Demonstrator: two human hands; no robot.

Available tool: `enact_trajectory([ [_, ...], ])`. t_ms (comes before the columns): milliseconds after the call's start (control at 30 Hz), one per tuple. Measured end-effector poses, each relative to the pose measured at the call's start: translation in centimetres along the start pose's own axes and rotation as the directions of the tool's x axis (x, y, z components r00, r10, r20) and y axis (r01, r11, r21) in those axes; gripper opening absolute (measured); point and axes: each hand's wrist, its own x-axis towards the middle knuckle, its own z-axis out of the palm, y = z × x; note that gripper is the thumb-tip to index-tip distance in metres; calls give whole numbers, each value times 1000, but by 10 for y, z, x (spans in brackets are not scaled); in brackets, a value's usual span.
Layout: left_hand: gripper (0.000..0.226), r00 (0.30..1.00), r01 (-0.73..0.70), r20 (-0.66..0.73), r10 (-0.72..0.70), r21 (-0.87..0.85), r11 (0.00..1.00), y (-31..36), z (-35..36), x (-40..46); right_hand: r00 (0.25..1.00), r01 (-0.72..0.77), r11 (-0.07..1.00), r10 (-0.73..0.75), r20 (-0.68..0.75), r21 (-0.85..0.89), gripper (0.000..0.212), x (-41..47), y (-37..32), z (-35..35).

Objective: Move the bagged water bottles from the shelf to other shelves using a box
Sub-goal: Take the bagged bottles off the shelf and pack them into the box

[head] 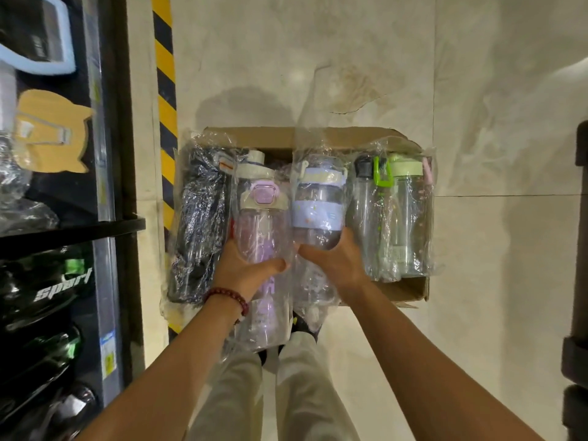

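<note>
Pale tiled floor [350, 58] fills the upper and right frame, and down the left edge runs a dark shelf unit [121, 154] stocked with bagged goods, with a yellow-and-black hazard stripe [165, 90] on the floor beside it. Centre frame sits the cardboard box [410, 288], open-topped and packed with bagged water bottles lying side by side. At its left edge there's a dark bottle [199, 227] in crinkled plastic; on the right, 2 clear ones, one with a black cap [364, 198] and one with a green lid [407, 214]. Now the hands: the left hand [245, 268] is wrapped around the purple-lidded bottle [261, 224] from below, thumb curled across its front, gripping firmly through the bag. A red bead bracelet [229, 297] circles that wrist. The right hand [334, 259] cups the base of the blue-banded bottle [318, 208], fingers curved up around its right side. Both bottles sit in the middle of the box, touching each other.
</note>
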Motion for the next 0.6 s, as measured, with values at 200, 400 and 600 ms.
enact_trajectory([
  [200,81,994,-107,31,107,24,994,22,-26,-48,996,72,992,-66,-58,100,67,-63,-11,-20],
  [400,90,975,-222,-8,223,-117,968,80,-72,-127,972,230,972,-227,-64,47,71,-148,-51,-36],
  [600,41,906,-416,19,423,-142,898,129,-116,-212,917,389,916,-376,-132,96,66,-239,-97,-45],
])
